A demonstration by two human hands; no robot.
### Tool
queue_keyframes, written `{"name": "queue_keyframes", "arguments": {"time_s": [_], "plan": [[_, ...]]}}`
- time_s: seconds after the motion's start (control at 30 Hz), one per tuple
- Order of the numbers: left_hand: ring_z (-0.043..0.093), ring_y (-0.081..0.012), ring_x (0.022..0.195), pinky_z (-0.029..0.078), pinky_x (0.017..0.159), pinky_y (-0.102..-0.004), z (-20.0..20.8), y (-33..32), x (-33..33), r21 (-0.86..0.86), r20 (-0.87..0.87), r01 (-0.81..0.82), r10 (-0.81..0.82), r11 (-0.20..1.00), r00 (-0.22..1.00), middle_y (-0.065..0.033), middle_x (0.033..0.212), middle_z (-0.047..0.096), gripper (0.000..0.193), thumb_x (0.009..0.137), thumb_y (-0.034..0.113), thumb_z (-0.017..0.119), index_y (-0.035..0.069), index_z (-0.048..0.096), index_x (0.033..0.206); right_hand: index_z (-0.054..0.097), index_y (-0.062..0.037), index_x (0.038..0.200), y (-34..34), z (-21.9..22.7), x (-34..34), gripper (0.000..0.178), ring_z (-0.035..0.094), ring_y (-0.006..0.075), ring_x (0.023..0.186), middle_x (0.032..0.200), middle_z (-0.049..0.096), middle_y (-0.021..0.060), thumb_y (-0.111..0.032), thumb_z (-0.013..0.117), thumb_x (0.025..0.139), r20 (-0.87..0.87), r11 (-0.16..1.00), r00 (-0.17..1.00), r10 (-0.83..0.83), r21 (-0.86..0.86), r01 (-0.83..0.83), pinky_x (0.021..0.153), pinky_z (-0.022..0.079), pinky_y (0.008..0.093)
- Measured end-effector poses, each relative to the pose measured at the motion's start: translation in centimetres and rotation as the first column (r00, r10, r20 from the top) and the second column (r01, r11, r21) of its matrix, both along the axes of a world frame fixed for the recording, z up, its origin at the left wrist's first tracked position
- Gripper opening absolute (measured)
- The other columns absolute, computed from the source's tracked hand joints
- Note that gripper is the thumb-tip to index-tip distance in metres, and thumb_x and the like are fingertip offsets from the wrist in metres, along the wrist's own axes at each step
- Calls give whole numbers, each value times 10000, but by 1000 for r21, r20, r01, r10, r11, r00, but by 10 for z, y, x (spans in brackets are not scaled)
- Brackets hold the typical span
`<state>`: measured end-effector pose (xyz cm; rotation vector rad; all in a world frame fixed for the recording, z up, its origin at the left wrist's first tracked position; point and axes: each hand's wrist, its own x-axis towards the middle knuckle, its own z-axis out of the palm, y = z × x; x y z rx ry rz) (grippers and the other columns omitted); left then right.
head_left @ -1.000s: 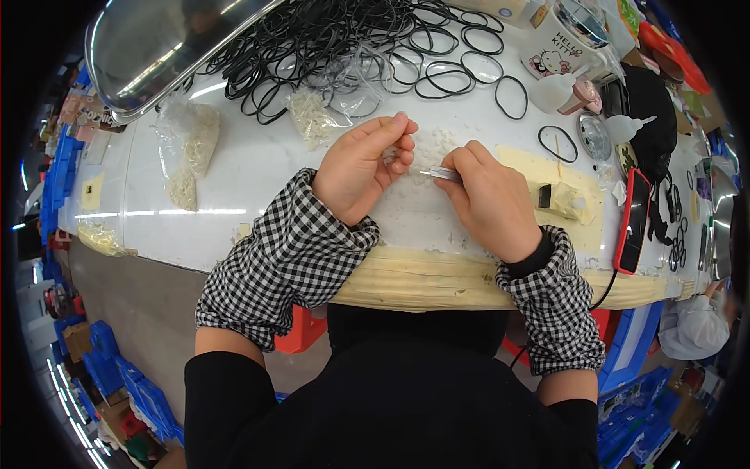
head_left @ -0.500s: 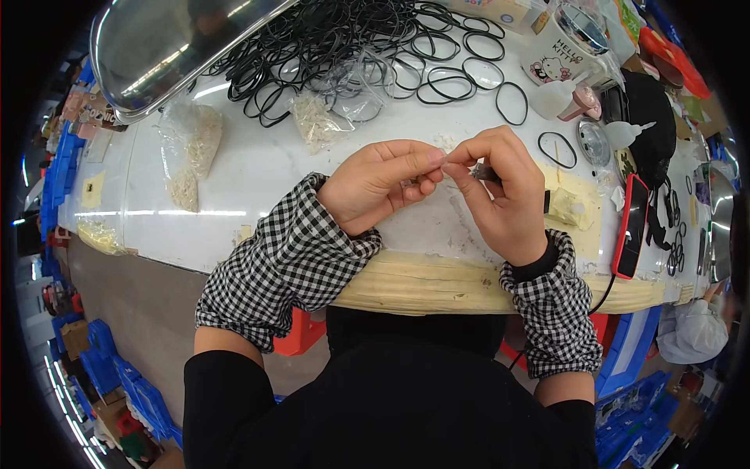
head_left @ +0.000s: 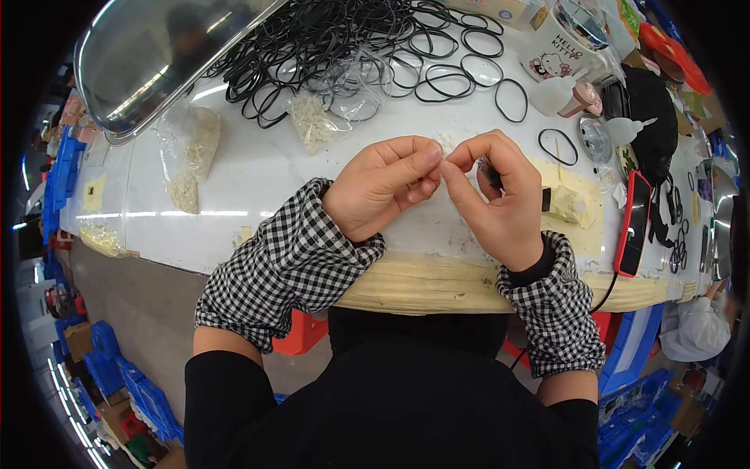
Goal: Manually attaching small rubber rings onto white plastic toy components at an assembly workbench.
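Note:
Above the near part of the white table, my left hand and my right hand meet almost fingertip to fingertip. Thumb and forefinger of the left are pinched together; whatever they grip is too small to make out. The right thumb and forefinger pinch too, close by the left fingertips. Curled in the right hand's other fingers is a small dark object, mostly hidden. Beyond the hands lie small pale crumbs on the table. A clear bag of pale small pieces lies farther off to the left.
A heap of black rubber rings spreads across the back, beside a shiny metal tray. Another bag of pale pieces lies at left. To the right are a single black ring, a white mug and a red-cased phone.
My fingertips have drawn slightly apart, the right forefinger lifting a little off the left thumb. Both hands stay in about the same place.

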<state>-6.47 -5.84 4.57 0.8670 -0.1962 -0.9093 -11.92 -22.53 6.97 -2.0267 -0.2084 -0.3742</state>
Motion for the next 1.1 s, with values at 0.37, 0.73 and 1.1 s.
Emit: {"name": "queue_keyframes", "arguments": {"time_s": [0.37, 0.73, 1.1], "plan": [[376, -63, 702, 380, 718, -212, -6, -1, -1, -192, 0, 91, -93, 977, 996, -20, 897, 517, 276, 981, 319, 434, 49, 493, 966, 502, -52, 744, 1, -7, -1, 323, 528, 212, 526, 641, 541, 56, -322, 656, 831, 158, 938, 987, -38, -335, 90, 457, 399, 301], [382, -64, 719, 385, 752, -220, -7, -1, -3, -211, -18, 85, -90, 974, 996, -4, 864, 490, 272, 981, 319, 434, 53, 492, 999, 493, -56, 732, 3, -7, -2, 328, 524, 214, 519, 635, 534, 56, -326, 644, 839, 157, 943, 987, -34, -322, 84, 445, 391, 307], [386, -65, 717, 383, 753, -218, -7, -1, -4, -222, -11, 91, -96, 971, 995, 40, 805, 467, 221, 984, 304, 430, 92, 491, 1007, 513, -59, 737, 4, -2, -5, 290, 518, 218, 510, 609, 518, 51, -298, 634, 851, 139, 938, 990, -16, -340, 63, 444, 387, 314]]}}
